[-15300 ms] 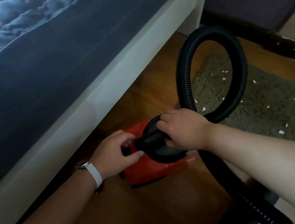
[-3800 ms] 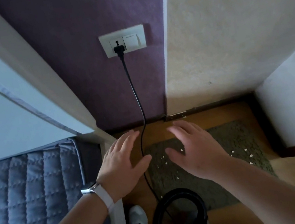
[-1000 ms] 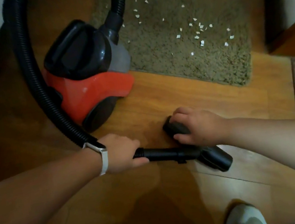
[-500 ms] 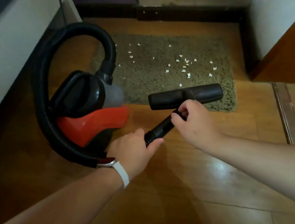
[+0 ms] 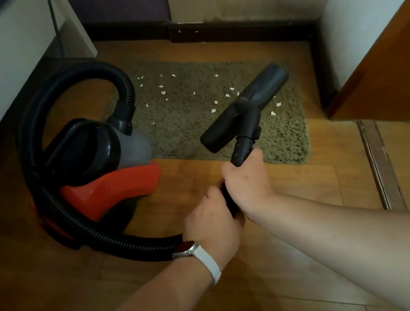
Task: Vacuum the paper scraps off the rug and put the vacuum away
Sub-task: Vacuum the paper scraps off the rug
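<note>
Both hands were wrapped around the black wand (image 5: 242, 150) of the vacuum: the right hand (image 5: 248, 182) closed around it nearer the nozzle, the left hand (image 5: 212, 224) closed around it just behind, where the ribbed hose (image 5: 39, 184) joined. The wand ran away from the person and slightly to the right, rising toward the floor nozzle (image 5: 244, 107), which hung over the near right part of the rug (image 5: 192, 119); whether it touched the pile could not be told. The nozzle's long axis lay on a diagonal, from near-left to far-right, so it sat skewed to the rug's edges. The paper scraps (image 5: 213, 110) lay scattered across the rug, mostly beyond and to the left of the nozzle, a few just to its right. The red and black vacuum canister (image 5: 104, 178) stood on the wooden floor (image 5: 301, 193) at the rug's left edge, its hose looping round it. Judging from this, no scraps looked collected yet, and the coming stroke would need the nozzle lowered flat and swept leftward and forward, led by the right hand.
</note>
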Tool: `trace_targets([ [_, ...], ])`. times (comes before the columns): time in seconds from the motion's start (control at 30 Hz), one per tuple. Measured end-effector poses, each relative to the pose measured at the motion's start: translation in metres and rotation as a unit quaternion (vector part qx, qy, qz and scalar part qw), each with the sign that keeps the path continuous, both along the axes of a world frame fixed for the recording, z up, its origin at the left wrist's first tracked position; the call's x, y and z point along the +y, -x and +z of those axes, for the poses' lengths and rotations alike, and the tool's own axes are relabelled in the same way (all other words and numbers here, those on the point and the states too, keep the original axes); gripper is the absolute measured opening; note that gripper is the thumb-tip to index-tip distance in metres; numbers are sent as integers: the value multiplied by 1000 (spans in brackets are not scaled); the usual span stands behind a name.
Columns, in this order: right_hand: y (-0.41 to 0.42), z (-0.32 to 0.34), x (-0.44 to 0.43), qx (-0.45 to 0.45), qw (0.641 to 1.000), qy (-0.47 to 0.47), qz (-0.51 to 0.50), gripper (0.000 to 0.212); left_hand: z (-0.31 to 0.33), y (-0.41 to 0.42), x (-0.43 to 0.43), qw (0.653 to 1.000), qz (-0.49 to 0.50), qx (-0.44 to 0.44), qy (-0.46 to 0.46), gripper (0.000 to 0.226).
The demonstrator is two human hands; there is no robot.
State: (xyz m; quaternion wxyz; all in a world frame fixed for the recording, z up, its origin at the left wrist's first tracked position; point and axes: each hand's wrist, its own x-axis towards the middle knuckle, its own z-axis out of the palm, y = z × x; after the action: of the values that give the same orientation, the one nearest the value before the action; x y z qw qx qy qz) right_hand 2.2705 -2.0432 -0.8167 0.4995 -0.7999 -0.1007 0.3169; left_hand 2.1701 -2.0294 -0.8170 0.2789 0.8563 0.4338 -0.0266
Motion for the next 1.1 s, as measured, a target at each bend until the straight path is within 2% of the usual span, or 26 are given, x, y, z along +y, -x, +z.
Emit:
trace_targets([
  [0.1, -6, 2, 5, -22, 1000, -22, 3, 23, 6, 6, 12, 996, -51, -10, 71, 32],
  [0.2, -23, 7, 12, -8, 997, -74, -10, 21, 16, 22, 45, 983, -144, 47, 105, 40],
  [0.3, -30, 8, 14, 37, 992, -122, -1, 21, 21, 32, 55, 973, -196, 111, 53, 51],
  [0.4, -20, 3, 16, -18, 996, -86, 27, 15, 14, 26, 31, 971, -191, 141, -21, 48],
  [0.57, -15, -3, 18, -135, 985, 37, 100, 22, 5, 13, 9, 989, -119, 80, -27, 42],
  [0.7, -19, -10, 13, -183, 967, 89, 156, 16, -3, 17, 3, 981, -166, 65, -77, 38],
  [0.83, -21, -15, 11, -214, 939, 110, 245, 27, -7, 33, 12, 945, -286, 36, -152, 36],
  [0.97, -30, -14, 11, -203, 940, 115, 250, 19, -7, 68, 47, 897, -394, -21, -198, 43],
  [1.1, -35, -13, 6, -189, 944, 108, 246, 16, 1, 118, 86, 889, -395, -58, -225, 40],
])
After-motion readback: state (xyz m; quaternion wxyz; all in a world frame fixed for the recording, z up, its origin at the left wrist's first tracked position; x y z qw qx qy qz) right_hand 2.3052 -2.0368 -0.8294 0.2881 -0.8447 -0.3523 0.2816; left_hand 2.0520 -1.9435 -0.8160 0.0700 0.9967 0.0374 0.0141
